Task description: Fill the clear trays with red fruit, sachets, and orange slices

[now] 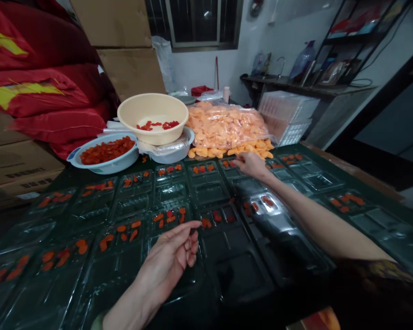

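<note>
Clear plastic compartment trays (pixel 213 192) cover the dark table, many holding small red and orange candy pieces (pixel 168 217). My left hand (pixel 174 252) hovers palm up over a near tray, fingers curled, thumb and forefinger pinched near a red-orange piece; whether it holds one I cannot make out. My right hand (pixel 249 163) reaches far across and rests, fingers closed, at the loose orange pieces (pixel 234 150) spilling from a big clear bag of orange candy (pixel 225 123).
A cream bowl (pixel 153 117) with a few red pieces sits on a white tub. A pale blue bowl of red candy (pixel 105 153) stands to its left. Red sacks (pixel 44 91) and cardboard boxes are at the left. A stack of clear trays (pixel 287 117) sits at the back right.
</note>
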Motion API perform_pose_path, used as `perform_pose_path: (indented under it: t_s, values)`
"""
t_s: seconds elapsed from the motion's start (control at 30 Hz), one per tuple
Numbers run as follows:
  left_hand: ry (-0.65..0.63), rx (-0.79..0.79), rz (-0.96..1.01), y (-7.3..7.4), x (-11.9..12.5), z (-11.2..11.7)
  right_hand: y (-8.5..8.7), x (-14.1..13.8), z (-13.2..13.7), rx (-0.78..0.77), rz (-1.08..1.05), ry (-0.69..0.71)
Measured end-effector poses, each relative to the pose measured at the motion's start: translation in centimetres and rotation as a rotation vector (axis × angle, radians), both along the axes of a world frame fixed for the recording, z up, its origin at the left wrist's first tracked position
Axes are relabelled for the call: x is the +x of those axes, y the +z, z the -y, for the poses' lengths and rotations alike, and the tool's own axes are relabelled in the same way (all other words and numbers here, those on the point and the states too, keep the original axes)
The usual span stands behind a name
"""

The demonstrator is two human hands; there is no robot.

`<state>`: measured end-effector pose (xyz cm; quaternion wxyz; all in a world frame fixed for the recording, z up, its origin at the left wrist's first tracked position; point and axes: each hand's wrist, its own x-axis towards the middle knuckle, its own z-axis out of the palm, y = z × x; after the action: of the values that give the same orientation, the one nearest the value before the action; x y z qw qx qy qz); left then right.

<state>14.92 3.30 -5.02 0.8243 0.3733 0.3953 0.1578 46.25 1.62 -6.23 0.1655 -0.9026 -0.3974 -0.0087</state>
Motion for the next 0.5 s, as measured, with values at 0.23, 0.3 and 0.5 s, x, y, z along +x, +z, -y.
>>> perform_pose_path:
  t_s: [0.23, 0.3, 0.5]
  values:
    - [-0.343, 0.544, -0.050, -0.2, 5.9, 2.4, 1.4, -3.6, 11.3, 0.501, -0.254, 0.170]
    - [-0.386, 0.792, 0.015, -1.4, 9.0, 3.1, 1.3, -4.6, 14.3, 0.523, -0.332, 0.110]
    - [-0.509, 1.345, -0.152, -5.0, 16.5, 4.2, -0.4, -6.6, 20.5, 0.539, -0.383, 0.001]
